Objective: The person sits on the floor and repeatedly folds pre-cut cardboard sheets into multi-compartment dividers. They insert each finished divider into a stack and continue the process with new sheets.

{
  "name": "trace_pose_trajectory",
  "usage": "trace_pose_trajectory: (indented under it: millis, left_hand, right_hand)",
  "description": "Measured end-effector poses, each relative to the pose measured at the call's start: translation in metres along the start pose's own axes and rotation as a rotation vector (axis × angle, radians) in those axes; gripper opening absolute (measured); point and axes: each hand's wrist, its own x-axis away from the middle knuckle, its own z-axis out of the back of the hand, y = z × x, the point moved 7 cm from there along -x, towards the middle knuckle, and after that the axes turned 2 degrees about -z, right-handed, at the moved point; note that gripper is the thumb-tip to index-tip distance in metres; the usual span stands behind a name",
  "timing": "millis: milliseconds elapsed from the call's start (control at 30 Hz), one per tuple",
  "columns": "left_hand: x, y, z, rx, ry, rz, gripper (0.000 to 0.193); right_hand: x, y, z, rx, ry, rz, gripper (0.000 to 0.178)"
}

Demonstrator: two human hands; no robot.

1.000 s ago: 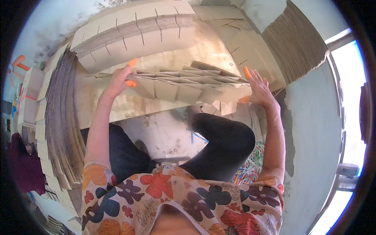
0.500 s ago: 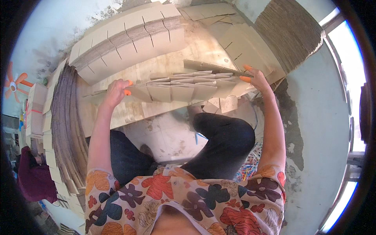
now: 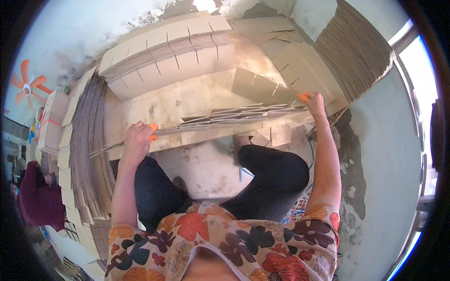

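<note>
A cardboard partition of interlocked slotted strips (image 3: 225, 121) stretches between my hands above the front edge of the worktable, its cells folded nearly flat. My left hand (image 3: 138, 141), with orange finger covers, pinches its left end, where thin strip ends stick out past the fist. At the right end, my right hand (image 3: 315, 104), also with orange on the fingertips, grips the strips. One slotted cardboard sheet (image 3: 255, 86) at the partition's far side leans back, away from the other strips.
A long stack of slotted cardboard sheets (image 3: 166, 51) stands at the back of the wooden table (image 3: 164, 105). More cardboard stacks rise at the left (image 3: 86, 145) and right (image 3: 354, 44). Loose sheets (image 3: 309, 70) lie back right. Cardboard pieces (image 3: 274, 136) sit below the table's front edge.
The partition has folded flatter, its cells closing up. Its far slotted sheet has tipped back and shows more of its face. My left hand has moved slightly lower.
</note>
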Motion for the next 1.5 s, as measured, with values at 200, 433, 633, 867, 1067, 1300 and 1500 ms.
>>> trace_pose_trajectory:
  millis: [200, 433, 633, 867, 1067, 1300, 1500]
  left_hand:
    - [0.031, 0.007, 0.046, -0.062, 0.078, 0.07, 0.029]
    - [0.077, 0.031, 0.166, -0.299, 0.489, 0.26, 0.039]
    - [0.128, 0.016, 0.254, -0.705, 0.749, 0.457, 0.032]
    - [0.155, -0.086, 0.27, -1.255, 0.435, 0.633, 0.04]
    - [0.17, -0.16, 0.224, -1.267, 0.17, 0.751, 0.041]
    - [0.21, -0.224, 0.165, -1.105, -0.085, 0.887, 0.02]
    - [0.233, -0.216, 0.163, -0.831, -0.064, 0.875, 0.025]
  right_hand:
    - [0.006, -0.027, -0.009, 0.237, -0.112, 0.175, 0.029]
    - [0.02, -0.013, -0.005, 0.654, 0.336, 0.358, 0.021]
    - [0.082, 0.004, -0.071, 0.914, -0.115, 0.306, 0.031]
    - [0.085, 0.049, -0.087, 0.43, 0.007, 0.314, 0.038]
    - [0.066, 0.101, -0.043, 0.389, 0.254, -0.171, 0.07]
    - [0.045, 0.178, -0.047, 0.01, 0.207, -0.328, 0.056]
    - [0.06, 0.165, -0.047, -0.539, 0.357, -0.62, 0.042]
